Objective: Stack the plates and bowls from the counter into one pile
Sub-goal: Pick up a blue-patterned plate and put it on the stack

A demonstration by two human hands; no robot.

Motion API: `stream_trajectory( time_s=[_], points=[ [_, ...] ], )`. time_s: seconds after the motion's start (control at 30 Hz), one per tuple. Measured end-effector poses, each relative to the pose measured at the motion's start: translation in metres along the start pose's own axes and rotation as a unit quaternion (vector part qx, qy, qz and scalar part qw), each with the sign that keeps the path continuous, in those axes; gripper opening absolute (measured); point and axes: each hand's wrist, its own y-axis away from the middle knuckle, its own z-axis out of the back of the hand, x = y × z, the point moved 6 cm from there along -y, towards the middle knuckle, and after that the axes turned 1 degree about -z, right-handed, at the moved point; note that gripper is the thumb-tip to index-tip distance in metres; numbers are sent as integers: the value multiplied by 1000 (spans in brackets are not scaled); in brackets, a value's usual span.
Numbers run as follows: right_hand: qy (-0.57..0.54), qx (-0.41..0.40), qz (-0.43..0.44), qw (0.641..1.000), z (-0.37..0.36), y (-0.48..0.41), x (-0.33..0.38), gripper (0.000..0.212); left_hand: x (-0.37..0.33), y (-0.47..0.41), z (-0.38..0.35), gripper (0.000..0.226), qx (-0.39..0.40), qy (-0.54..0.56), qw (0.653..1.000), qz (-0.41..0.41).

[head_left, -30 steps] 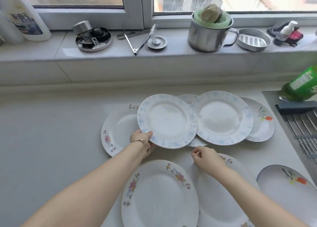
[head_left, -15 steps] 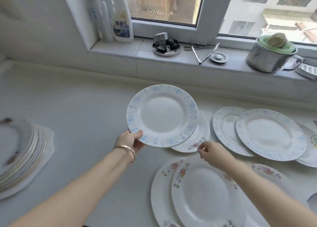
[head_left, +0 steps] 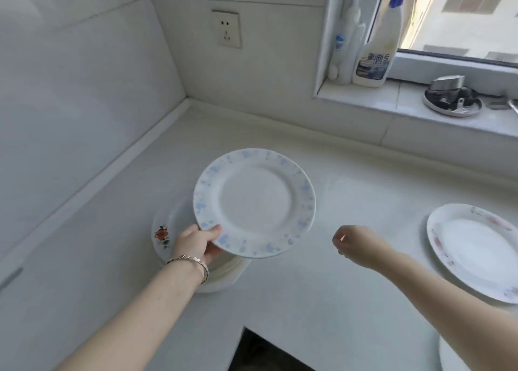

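My left hand [head_left: 199,244] grips the near-left rim of a white plate with a blue speckled rim [head_left: 254,203], held roughly level in the air. Under it and slightly left sits a pile of white plates [head_left: 164,230] on the counter; its top plate shows an orange flower, and most of the pile is hidden by the held plate and my hand. My right hand [head_left: 353,244] hovers to the right of the held plate, fingers curled loosely, holding nothing. A white plate with faint red flowers [head_left: 476,251] lies on the counter at the right edge.
The white counter [head_left: 350,191] meets tiled walls in a corner at the left. On the window sill stand a spray bottle [head_left: 378,48] and a round metal tray of parts [head_left: 451,101]. A wall socket [head_left: 229,29] sits above. A dark gap [head_left: 260,354] opens at the counter's front edge.
My view swung left. My left hand carried the blue-rimmed plate leftward from the spread-out plates to above the pile. My right hand came off the flowered plates and hangs free.
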Motion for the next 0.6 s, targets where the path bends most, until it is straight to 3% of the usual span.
stream_trajectory(
  time_s=[0.23,0.6],
  points=[
    [25,23,12,999,-21,-25,67,26,-23,-30,72,27,-58,-9,998,14],
    [70,50,40,996,-23,-46,79,18,-8,-41,91,25,-90,-26,994,50]
  ],
)
